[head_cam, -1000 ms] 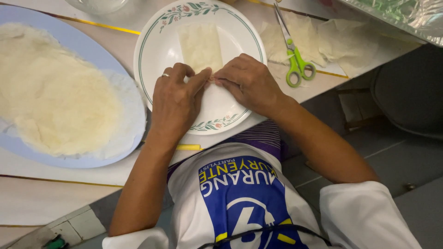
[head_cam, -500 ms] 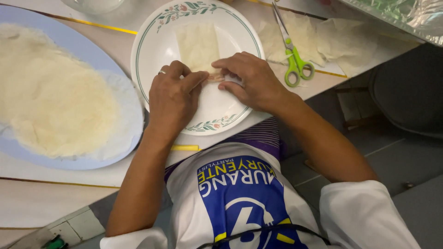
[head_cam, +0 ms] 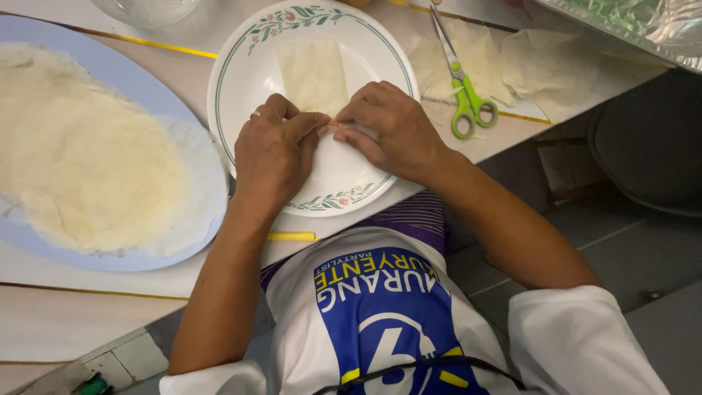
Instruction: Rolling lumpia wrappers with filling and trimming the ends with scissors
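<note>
Both hands rest on the white plate at the table's near edge: the left hand and right hand pinch the near end of a thin pale wrapper, fingers curled narrow over it. Green-handled scissors lie just right of the plate, and a blue platter of stacked wrappers lies on the left.

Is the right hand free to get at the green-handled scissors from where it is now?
Probably yes: the scissors lie in the open on the table just beyond the right hand, nothing between, though that hand's fingers are pinching the wrapper on the plate.
</note>
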